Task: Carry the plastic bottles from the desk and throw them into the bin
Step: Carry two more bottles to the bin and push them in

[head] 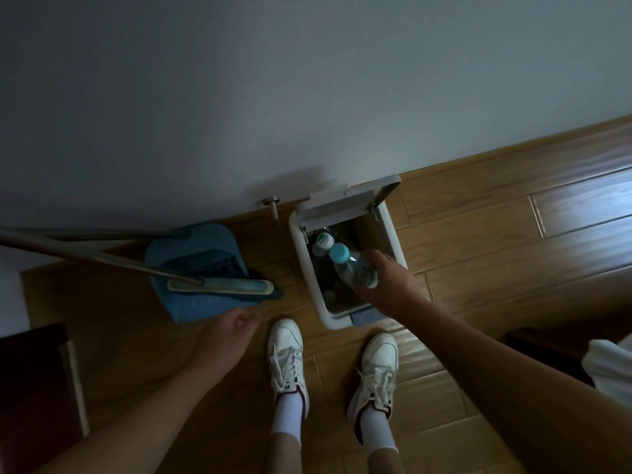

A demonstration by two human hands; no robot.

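The clear plastic bottle (355, 272) is in my right hand (388, 285), held tilted over the open mouth of the bin (307, 268). Its light-blue cap (339, 253) points toward 10 o'clock. My right fingers (376, 256) are curled round the bottle's lower half, gripping it from the 3 o'clock side. Under it, inside the bin, lie other bottles (319, 258); one with a white and green cap (325, 240) sits at 11 o'clock from the one I hold. The inside is too dark for me to count them.

The bin is white and stands on the wooden floor (496, 254) against the wall (307, 80). Its lid (345, 201) is tipped up at 12 o'clock.

At 9 o'clock from the bin a blue dustpan (191, 246) stands near the wall, with a flat broom head (222, 287) lying across its front and a long metal handle (85, 253) running off toward 9 o'clock. A small metal doorstop (272, 204) sits at the foot of the wall, between dustpan and bin.

My left hand (229, 331) hangs at 7 o'clock from the bin, holding nothing, its fingers (249, 319) loosely curled. My white shoes (286, 357) stand at 6 o'clock, just short of the bin.
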